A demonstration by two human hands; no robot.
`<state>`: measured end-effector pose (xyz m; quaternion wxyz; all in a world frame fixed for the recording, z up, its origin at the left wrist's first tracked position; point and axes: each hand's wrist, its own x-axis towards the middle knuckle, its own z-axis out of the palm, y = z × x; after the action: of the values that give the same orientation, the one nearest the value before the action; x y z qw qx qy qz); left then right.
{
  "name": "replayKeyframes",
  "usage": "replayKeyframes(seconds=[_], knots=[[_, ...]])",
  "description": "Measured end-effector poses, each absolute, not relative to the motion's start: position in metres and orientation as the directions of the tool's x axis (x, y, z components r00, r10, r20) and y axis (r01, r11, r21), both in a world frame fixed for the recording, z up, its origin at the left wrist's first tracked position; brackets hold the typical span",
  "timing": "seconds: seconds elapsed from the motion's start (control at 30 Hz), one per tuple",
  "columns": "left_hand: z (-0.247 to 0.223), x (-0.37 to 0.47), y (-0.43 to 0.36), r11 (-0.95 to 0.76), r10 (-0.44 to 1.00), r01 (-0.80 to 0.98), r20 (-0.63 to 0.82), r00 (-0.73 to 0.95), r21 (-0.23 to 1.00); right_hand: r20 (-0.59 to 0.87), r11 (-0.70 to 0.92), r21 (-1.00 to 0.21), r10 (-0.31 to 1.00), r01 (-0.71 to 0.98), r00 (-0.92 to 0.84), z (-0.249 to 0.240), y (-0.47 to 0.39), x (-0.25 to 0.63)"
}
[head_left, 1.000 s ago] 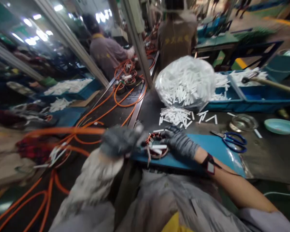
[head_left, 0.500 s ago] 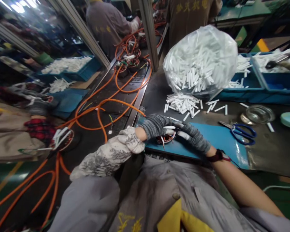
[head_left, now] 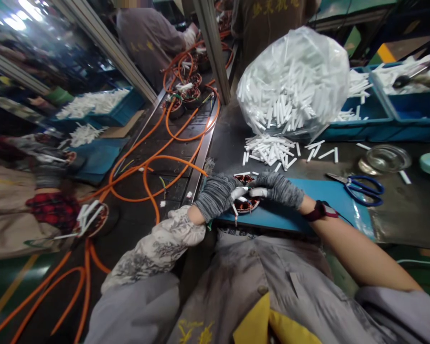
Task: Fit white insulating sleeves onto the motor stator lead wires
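A round copper-wound part (head_left: 246,206) with white tubes sits on the blue mat (head_left: 308,210). My left hand (head_left: 220,193), in a grey striped glove with pale fingertips, is closed at the left of this part. From the right, my right hand (head_left: 277,191), gloved the same way, has its fingers pressed together over the part. Both sets of fingertips meet near a white tube and thin leads above the windings. What exactly each fingertip pinches is too small to make out.
White tubes (head_left: 270,149) lie behind the mat, below a clear bag (head_left: 294,86). Blue scissors (head_left: 361,188), a glass dish (head_left: 389,158) and blue bins (head_left: 412,105) are at right. Orange cables (head_left: 146,186) cross the left side. A co-worker's gloved hand (head_left: 48,169) is far left.
Both hands have drawn back slightly from over the part, showing more of its copper windings. The camera view has shifted a little. At far left, the co-worker's hand has moved slightly.
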<state>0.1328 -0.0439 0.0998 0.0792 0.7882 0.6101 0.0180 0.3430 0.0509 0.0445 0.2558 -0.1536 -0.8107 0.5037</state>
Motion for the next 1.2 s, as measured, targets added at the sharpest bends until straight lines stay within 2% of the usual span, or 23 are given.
replayKeyframes(seconds=[0.13,0.27,0.37,0.47,0.63,0.73,0.8,0.9,0.97,1.03,1.07,1.1,1.2], knots=[[0.1,0.126,-0.045,-0.299,0.944,0.912,-0.05,0.325,0.279,0.247,0.4,-0.916,0.6,0.018,-0.761,0.043,0.044,0.339],[0.101,0.121,-0.044,-0.325,0.935,0.896,-0.037,0.352,0.301,0.144,0.327,-0.944,0.545,0.051,-0.826,0.048,0.049,0.345],[0.104,0.123,-0.042,-0.326,0.931,0.91,-0.078,0.356,0.256,0.182,0.409,-0.911,0.532,0.062,-0.827,0.051,0.049,0.346],[0.108,0.133,-0.04,-0.276,0.944,0.95,-0.143,0.296,0.147,0.242,0.487,-0.87,0.565,0.082,-0.789,0.049,0.045,0.346],[0.12,0.166,-0.029,-0.21,0.912,0.978,-0.359,0.198,0.005,0.155,0.294,-0.954,0.643,0.056,-0.75,0.041,0.043,0.355],[0.124,0.18,-0.018,-0.27,0.884,0.963,-0.399,0.244,-0.009,0.121,0.26,-0.963,0.662,0.076,-0.74,0.043,0.041,0.365],[0.124,0.177,-0.012,-0.334,0.889,0.942,-0.324,0.323,0.022,0.128,0.273,-0.958,0.672,0.083,-0.729,0.044,0.037,0.375],[0.117,0.159,-0.007,-0.383,0.9,0.907,-0.15,0.409,0.175,0.182,0.35,-0.926,0.742,0.14,-0.645,0.044,0.023,0.393],[0.111,0.147,-0.006,-0.29,0.947,0.926,-0.064,0.314,0.243,0.278,0.454,-0.875,0.758,0.171,-0.59,0.042,0.012,0.399],[0.105,0.14,-0.006,-0.162,0.987,0.957,0.02,0.162,0.239,0.394,0.573,-0.806,0.707,0.148,-0.588,0.04,0.002,0.398],[0.103,0.138,-0.007,-0.153,0.987,0.961,0.073,0.14,0.232,0.442,0.625,-0.772,0.661,0.119,-0.607,0.039,-0.002,0.395],[0.102,0.136,-0.009,-0.209,0.975,0.949,0.119,0.185,0.235,0.477,0.667,-0.74,0.616,0.092,-0.628,0.037,-0.005,0.39],[0.105,0.128,-0.014,-0.538,0.843,0.791,0.168,0.512,0.291,0.495,0.709,-0.702,0.553,0.067,-0.67,0.03,-0.011,0.375]])
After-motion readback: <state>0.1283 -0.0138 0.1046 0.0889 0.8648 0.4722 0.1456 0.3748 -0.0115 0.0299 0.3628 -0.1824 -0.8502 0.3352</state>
